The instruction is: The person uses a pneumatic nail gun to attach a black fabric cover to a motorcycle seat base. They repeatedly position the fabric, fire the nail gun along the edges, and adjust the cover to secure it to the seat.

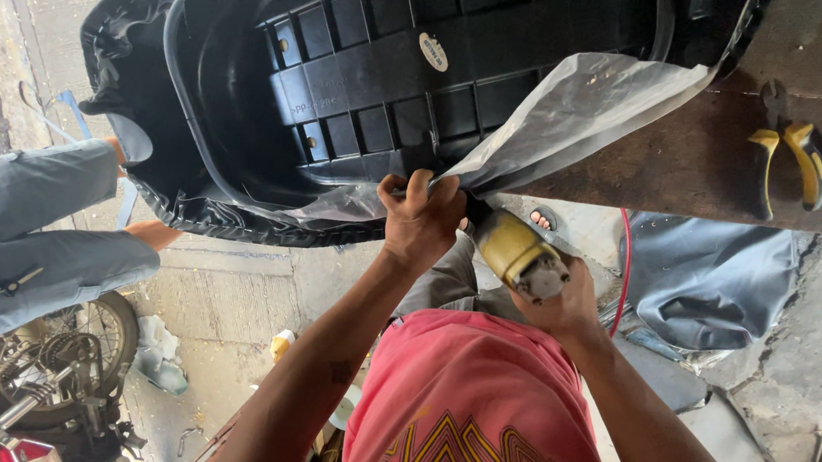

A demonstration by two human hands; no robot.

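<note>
Seat: a black motorcycle seat (376,77) lies upside down, its ribbed plastic underside facing the camera, resting partly on a worn wooden bench (699,158).
Cover: the black cover edge (221,218) is folded over the seat's rim along the near side.
Plastic sheet: a clear plastic sheet (573,116) sticks out from under the seat and runs toward the bench.
Left hand: the left hand (420,224) is closed, pinching the plastic sheet and cover edge against the seat's rim.
Right hand: the right hand (565,301) is wrapped around a yellowish staple gun (517,253), its nose set just beside the left fingers.
Risk, fingers: the tool's nose sits so near the pinching fingers that a fastener could catch them if the tool slips.
Risk, cover: if the pinch loosens, the cover could likely wrinkle or be fixed slack.
Risk, seat: the seat overhangs the bench and could tip under pressure.
Containers: none in view holds anything.
Bench top: yellow-handled pliers (789,162) lie there, well apart from the hands.
Nearby: another person's leg (40,225) in grey trousers stands at the left, above a motorcycle wheel (68,349).
</note>
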